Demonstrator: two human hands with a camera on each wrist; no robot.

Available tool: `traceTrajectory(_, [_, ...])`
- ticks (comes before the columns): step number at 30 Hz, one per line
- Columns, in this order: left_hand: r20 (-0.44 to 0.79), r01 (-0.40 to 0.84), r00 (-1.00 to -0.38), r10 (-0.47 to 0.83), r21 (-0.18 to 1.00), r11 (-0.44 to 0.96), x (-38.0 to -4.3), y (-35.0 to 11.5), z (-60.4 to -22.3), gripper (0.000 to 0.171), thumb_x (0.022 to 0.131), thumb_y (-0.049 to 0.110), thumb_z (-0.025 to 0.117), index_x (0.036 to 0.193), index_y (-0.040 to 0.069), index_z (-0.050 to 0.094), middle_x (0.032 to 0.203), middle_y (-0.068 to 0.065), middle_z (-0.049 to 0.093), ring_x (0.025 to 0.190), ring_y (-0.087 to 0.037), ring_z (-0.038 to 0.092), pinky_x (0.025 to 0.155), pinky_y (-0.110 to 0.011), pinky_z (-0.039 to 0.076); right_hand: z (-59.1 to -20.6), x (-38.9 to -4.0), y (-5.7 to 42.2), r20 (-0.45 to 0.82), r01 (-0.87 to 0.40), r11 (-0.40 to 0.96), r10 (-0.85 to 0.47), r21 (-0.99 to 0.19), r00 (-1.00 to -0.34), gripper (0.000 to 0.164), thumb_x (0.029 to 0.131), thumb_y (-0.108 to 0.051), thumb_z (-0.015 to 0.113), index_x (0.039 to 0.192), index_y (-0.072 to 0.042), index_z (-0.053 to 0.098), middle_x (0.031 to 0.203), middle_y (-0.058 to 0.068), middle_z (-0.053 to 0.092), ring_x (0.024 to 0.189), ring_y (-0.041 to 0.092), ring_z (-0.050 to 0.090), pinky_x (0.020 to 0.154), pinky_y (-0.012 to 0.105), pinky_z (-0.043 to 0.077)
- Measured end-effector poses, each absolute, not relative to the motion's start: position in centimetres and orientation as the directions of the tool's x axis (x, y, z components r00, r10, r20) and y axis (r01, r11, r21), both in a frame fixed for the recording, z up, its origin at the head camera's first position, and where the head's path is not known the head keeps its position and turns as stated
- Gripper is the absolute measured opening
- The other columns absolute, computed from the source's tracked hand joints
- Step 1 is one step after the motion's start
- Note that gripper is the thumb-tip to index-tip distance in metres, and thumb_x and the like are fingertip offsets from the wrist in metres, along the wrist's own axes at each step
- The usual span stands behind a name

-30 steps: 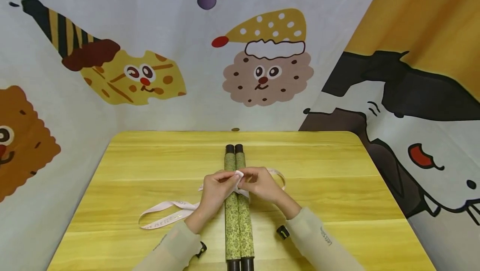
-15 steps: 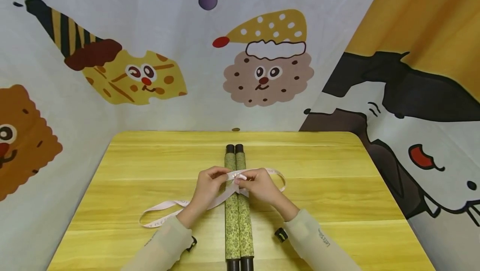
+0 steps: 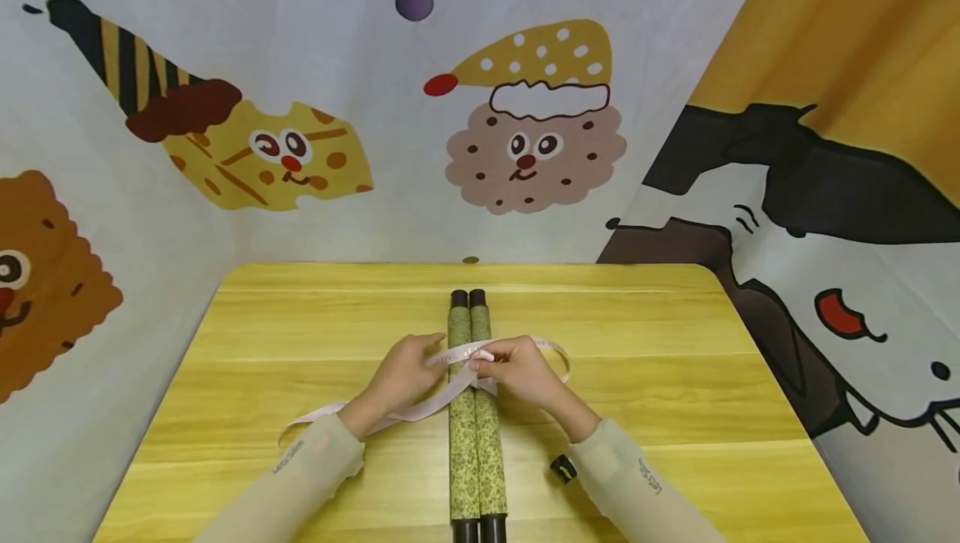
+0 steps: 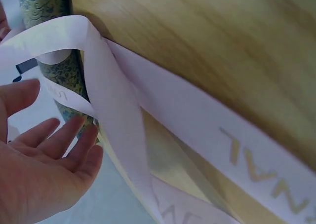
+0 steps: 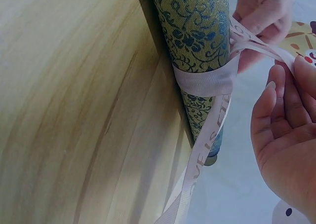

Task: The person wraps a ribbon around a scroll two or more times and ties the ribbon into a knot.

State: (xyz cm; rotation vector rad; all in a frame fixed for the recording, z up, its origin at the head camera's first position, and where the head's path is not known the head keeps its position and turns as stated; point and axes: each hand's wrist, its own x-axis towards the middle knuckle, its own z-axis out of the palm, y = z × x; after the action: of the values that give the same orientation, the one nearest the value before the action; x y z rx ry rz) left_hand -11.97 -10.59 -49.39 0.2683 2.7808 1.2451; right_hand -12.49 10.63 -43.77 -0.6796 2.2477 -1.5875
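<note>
Where a pale pink lettered ribbon point(image 3: 444, 399) wraps two brocade scrolls point(image 3: 464, 443), side by side from twelve to six o'clock mid-way across the wood-grain table point(image 3: 637, 334), the right hand point(image 3: 522, 368) pinches it at three; the left hand point(image 3: 402, 372), at nine, has fingers loosely parted; beyond, at twelve, hangs a cartoon-print cloth point(image 3: 322, 26)

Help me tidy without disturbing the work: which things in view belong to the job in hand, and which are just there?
In the job:
two green patterned cloth rolls with dark ends
pale pink printed ribbon, pinched by the right hand

Just there:
yellow wood-grain table
white cartoon-printed cloth backdrop
</note>
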Motion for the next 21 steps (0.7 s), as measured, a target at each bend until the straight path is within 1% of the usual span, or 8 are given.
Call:
traceTrajectory(3, [-0.011,0.164,-0.97,0.243,0.71,0.685,-12.1,-10.6,-49.7,0.047,0.083,0.021,0.07,0.124,0.002,0.059,0.102,-0.01,0.067,0.064,-0.013,0.05,0.058,-0.031,0.047,-43.7,-12.5,10.6,0.022,-0.199,0.265,-0.549,-0.944,-0.835,0.011,0.086,-0.005,0.066,0.09,0.005,0.071,0.076,0.024,0.067,0.046,0.007,0.037,0.04,0.015,0.031])
traceTrajectory(5, [-0.015,0.177,-0.964,0.266,0.711,0.68,-12.1,-10.6,-49.8,0.039,0.084,0.02,0.069,0.119,0.003,0.063,0.093,-0.007,0.068,0.063,-0.012,0.051,0.056,-0.03,0.047,-43.8,-12.5,10.6,0.021,-0.195,0.26,-0.55,-0.946,-0.835,0.011,0.086,-0.004,0.066,0.091,0.005,0.071,0.077,0.024,0.067,0.045,0.007,0.036,0.04,0.015,0.029])
traceTrajectory(9, [-0.052,0.136,-0.961,0.272,0.767,0.627,-12.0,-11.1,-49.9,0.014,0.088,0.016,0.066,0.094,0.007,0.073,0.072,-0.005,0.068,0.052,-0.011,0.049,0.047,-0.026,0.042,-43.8,-12.5,10.7,0.018,-0.192,0.262,-0.547,-0.946,-0.837,0.012,0.085,-0.004,0.067,0.092,0.005,0.071,0.079,0.022,0.068,0.045,0.008,0.036,0.04,0.015,0.03])
traceTrajectory(11, [-0.072,0.104,-0.963,0.26,0.79,0.604,-11.9,-11.4,-49.8,0.014,0.089,0.016,0.064,0.082,0.009,0.074,0.063,-0.005,0.066,0.044,-0.011,0.046,0.04,-0.025,0.037,-43.8,-12.5,10.7,0.017,-0.19,0.264,-0.545,-0.946,-0.838,0.013,0.085,-0.004,0.067,0.093,0.005,0.071,0.079,0.022,0.069,0.046,0.008,0.039,0.04,0.015,0.032])
traceTrajectory(13, [-0.067,0.101,-0.966,0.25,0.791,0.603,-11.7,-11.8,-49.7,0.016,0.089,0.017,0.065,0.078,0.009,0.073,0.06,-0.005,0.065,0.042,-0.011,0.044,0.038,-0.023,0.035,-43.7,-12.5,10.8,0.016,-0.19,0.268,-0.54,-0.945,-0.841,0.012,0.084,-0.004,0.067,0.093,0.005,0.071,0.079,0.022,0.069,0.048,0.008,0.043,0.041,0.015,0.035])
traceTrajectory(17, [-0.062,0.108,-0.967,0.248,0.779,0.617,-10.6,-12.6,-48.8,0.014,0.087,0.017,0.066,0.08,0.007,0.073,0.062,-0.004,0.065,0.044,-0.01,0.045,0.039,-0.022,0.036,-43.6,-12.4,10.8,0.002,-0.186,0.301,-0.521,-0.935,-0.854,0.013,0.084,-0.004,0.068,0.094,0.004,0.071,0.082,0.02,0.07,0.052,0.01,0.05,0.044,0.016,0.041])
traceTrajectory(19, [-0.075,0.099,-0.965,0.251,0.783,0.614,-9.9,-12.9,-48.2,0.013,0.086,0.015,0.066,0.08,0.006,0.073,0.062,-0.005,0.065,0.043,-0.009,0.043,0.038,-0.021,0.034,-43.6,-12.4,10.8,-0.016,-0.174,0.324,-0.51,-0.93,-0.86,0.013,0.084,-0.005,0.068,0.094,0.003,0.071,0.082,0.019,0.07,0.056,0.018,0.056,0.046,0.019,0.046])
traceTrajectory(21, [-0.098,0.08,-0.963,0.251,0.785,0.614,-9.0,-13.3,-47.7,0.013,0.086,0.013,0.064,0.078,0.007,0.072,0.059,-0.006,0.063,0.041,-0.008,0.038,0.037,-0.02,0.03,-43.7,-12.5,10.9,-0.037,-0.155,0.331,-0.506,-0.931,-0.862,0.014,0.085,-0.005,0.067,0.095,0.003,0.071,0.083,0.019,0.07,0.061,0.028,0.06,0.051,0.026,0.053])
